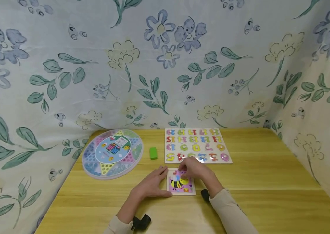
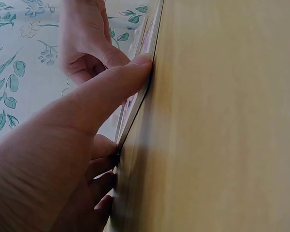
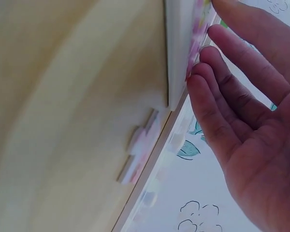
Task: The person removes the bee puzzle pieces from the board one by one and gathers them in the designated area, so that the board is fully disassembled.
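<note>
A small framed bee jigsaw puzzle lies flat on the wooden table. My left hand grips its left side, the thumb at the near left corner and a fingertip at the far left corner. In the left wrist view that thumb presses on the frame's edge. My right hand is over the upper right of the picture, its bent fingertips at the surface. Whether they pinch a piece is hidden. In the right wrist view, a loose puzzle piece lies on the table beside the frame.
Behind the puzzle lies a white number board with colourful numerals. A green block stands left of it. Farther left is a round game board with a star pattern. Floral cloth hangs behind the table.
</note>
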A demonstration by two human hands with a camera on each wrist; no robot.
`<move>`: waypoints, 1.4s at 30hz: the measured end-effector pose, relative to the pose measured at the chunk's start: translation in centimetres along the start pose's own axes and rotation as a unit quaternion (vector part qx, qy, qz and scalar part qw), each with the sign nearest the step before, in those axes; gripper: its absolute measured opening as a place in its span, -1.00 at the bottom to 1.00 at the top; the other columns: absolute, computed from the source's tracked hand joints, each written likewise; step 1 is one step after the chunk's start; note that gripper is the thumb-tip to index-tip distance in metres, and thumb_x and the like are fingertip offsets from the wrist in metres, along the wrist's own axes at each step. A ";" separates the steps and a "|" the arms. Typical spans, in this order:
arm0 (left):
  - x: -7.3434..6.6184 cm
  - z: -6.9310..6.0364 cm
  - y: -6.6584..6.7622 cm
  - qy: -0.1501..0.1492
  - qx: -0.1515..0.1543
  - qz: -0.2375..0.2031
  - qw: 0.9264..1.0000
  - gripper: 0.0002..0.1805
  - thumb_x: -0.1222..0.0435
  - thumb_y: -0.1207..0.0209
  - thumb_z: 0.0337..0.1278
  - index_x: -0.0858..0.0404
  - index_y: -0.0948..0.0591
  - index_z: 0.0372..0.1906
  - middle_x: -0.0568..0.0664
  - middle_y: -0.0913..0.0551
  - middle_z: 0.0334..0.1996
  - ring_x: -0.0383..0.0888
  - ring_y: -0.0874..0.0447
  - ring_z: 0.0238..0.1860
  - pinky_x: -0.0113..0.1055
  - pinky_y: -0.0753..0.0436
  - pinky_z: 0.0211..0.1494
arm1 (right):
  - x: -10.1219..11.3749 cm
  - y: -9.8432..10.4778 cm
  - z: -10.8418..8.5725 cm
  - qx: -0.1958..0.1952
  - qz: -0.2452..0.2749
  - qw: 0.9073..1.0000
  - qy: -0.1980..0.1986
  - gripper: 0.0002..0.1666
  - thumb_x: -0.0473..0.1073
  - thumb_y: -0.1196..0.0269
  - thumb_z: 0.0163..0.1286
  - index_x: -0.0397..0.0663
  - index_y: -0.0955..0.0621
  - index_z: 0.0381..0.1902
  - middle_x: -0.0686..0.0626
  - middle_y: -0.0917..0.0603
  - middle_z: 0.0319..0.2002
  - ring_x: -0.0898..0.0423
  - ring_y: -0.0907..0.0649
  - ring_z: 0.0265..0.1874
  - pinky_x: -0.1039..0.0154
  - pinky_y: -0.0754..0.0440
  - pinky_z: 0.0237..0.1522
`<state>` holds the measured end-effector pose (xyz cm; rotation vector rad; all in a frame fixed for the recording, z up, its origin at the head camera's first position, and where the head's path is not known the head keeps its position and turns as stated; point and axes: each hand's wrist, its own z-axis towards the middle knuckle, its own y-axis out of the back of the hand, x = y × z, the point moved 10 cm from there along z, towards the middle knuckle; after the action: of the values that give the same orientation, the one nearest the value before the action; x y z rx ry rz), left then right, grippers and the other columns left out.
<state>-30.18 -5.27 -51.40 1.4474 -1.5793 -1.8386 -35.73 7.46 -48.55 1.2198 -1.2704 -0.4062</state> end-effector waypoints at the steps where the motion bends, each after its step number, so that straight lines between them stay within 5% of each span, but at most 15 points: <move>1: 0.0 0.0 0.0 0.001 0.000 -0.001 1.000 0.16 -0.34 -0.24 -0.06 0.19 -0.10 0.54 -0.02 -0.01 0.57 0.01 0.07 0.58 -0.03 -0.16 0.57 | 0.0 0.0 0.0 0.000 0.002 1.000 -0.001 -0.81 -0.20 -0.49 0.08 0.02 -0.73 -0.31 0.14 -0.64 -0.39 0.20 -0.55 -0.36 0.27 -0.59 -0.21; 13: 0.1 0.1 0.0 -0.001 -0.007 -0.003 1.000 0.18 -0.35 -0.25 -0.10 0.19 -0.10 0.53 -0.04 0.00 0.57 0.00 0.07 0.58 -0.03 -0.16 0.56 | 0.1 0.4 0.0 -0.014 0.021 0.999 0.022 -0.78 -0.27 -0.51 0.03 -0.02 -0.69 -0.36 0.09 -0.62 -0.43 0.20 -0.54 -0.42 0.35 -0.56 -0.33; 42: -0.3 0.0 0.2 -0.005 -0.005 -0.005 1.000 0.17 -0.32 -0.27 -0.07 0.24 -0.10 0.53 0.01 -0.02 0.57 0.02 0.06 0.58 -0.01 -0.16 0.56 | 0.3 0.5 -0.2 0.003 0.051 0.999 -0.001 -0.82 -0.28 -0.46 0.09 -0.08 -0.72 -0.31 0.07 -0.66 -0.42 0.20 -0.57 -0.42 0.35 -0.58 -0.35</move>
<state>-30.07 -5.12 -51.10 1.4474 -1.5686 -1.8589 -35.65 7.51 -47.97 1.1543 -1.3300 -0.3290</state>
